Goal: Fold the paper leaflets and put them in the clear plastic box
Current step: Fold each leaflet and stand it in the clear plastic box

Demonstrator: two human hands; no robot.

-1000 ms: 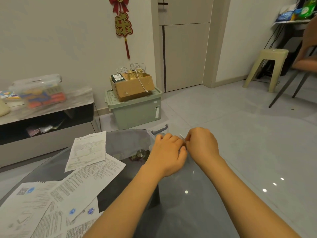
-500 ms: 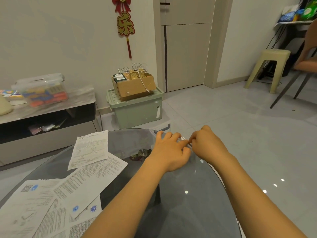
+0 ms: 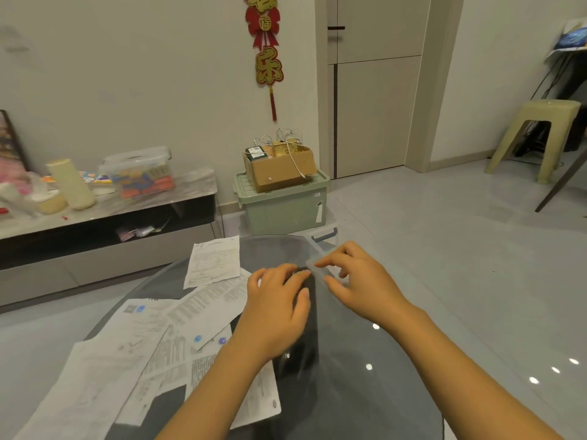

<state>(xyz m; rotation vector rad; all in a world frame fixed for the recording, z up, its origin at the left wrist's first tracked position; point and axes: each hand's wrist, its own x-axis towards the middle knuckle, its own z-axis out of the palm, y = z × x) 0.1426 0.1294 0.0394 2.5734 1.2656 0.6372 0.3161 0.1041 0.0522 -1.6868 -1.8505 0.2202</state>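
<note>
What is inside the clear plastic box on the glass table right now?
No folded leaflet shows inside the clear plastic box. Both hands cover most of it: the right hand rests on its lid, the left hand beside it. Unfolded leaflets lie on the glass table.
</note>
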